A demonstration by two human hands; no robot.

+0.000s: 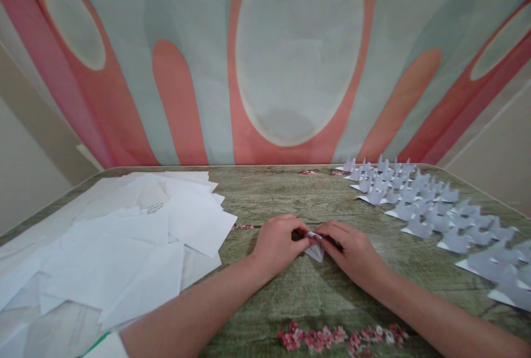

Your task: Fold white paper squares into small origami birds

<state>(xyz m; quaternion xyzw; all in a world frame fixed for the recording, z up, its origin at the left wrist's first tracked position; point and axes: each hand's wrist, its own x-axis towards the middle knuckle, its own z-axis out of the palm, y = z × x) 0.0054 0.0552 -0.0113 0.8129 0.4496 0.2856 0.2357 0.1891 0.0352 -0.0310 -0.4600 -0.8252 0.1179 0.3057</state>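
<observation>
Origami piece (315, 254) | I see left hand (277, 243) and right hand (349, 243) pinching it | paper birds (418, 227) (whole rows) rightward

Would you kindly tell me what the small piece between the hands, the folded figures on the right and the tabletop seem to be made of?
Small piece: matte white, probably paper, given its pointed fold.
Folded figures: apparently matte white paper, with crisp edges.
Tabletop: dull wood grain with pink blossoms, perhaps a printed covering.
</observation>
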